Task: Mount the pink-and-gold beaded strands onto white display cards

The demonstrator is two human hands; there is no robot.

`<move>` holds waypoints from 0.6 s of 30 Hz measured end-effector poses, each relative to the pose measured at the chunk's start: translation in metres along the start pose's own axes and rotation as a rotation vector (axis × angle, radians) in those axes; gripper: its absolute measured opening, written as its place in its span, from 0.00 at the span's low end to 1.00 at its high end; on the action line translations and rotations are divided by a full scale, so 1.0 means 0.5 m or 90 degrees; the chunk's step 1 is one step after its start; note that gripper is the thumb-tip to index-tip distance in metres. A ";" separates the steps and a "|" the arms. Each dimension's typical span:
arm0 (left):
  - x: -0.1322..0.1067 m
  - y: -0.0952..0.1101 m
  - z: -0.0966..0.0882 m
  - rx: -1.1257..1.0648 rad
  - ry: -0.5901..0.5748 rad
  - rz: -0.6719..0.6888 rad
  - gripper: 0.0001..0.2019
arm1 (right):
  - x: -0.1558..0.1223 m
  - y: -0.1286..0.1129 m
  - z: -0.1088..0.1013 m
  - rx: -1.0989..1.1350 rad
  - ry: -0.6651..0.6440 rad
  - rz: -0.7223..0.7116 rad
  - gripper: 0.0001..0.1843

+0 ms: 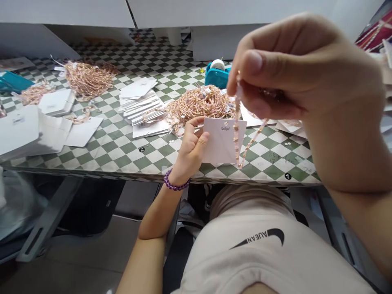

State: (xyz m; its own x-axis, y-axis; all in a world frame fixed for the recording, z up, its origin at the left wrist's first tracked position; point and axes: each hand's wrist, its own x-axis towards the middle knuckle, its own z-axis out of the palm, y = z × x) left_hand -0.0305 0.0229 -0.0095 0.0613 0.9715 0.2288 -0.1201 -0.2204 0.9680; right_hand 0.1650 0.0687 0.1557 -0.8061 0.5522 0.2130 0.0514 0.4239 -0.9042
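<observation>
My left hand [190, 143] pinches the left edge of a small white display card [221, 141], holding it upright over the near edge of the checkered table [116, 147]. A purple bead bracelet [174, 183] circles that wrist. My right hand [294, 90], raised close to the camera, is closed with thumb and fingers pinched on a pink-and-gold beaded chain [236, 126]. The chain hangs down in front of the card's right side and loops back up toward the hand.
A heap of similar beaded chains [199, 102] lies behind the card, with more heaps [87, 77] at the far left. Stacks of white cards [139, 104] and loose cards [45, 126] cover the table's left half. A teal tape dispenser [217, 73] stands at the back.
</observation>
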 end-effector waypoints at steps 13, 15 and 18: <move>-0.002 0.021 0.006 -0.099 -0.119 -0.085 0.29 | 0.076 0.130 -0.017 0.116 0.269 0.164 0.14; -0.002 0.018 0.006 -0.082 -0.125 -0.069 0.30 | 0.080 0.124 -0.011 0.114 0.285 0.196 0.16; 0.000 0.015 0.006 -0.062 -0.132 -0.038 0.31 | 0.081 0.107 -0.006 0.142 0.269 0.208 0.15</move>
State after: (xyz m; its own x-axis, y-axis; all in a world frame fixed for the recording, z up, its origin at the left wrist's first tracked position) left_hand -0.0287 0.0209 -0.0021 0.2726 0.9417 0.1973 -0.2047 -0.1436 0.9682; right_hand 0.1367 0.1160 0.1170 -0.4613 0.8873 -0.0031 0.0963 0.0465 -0.9943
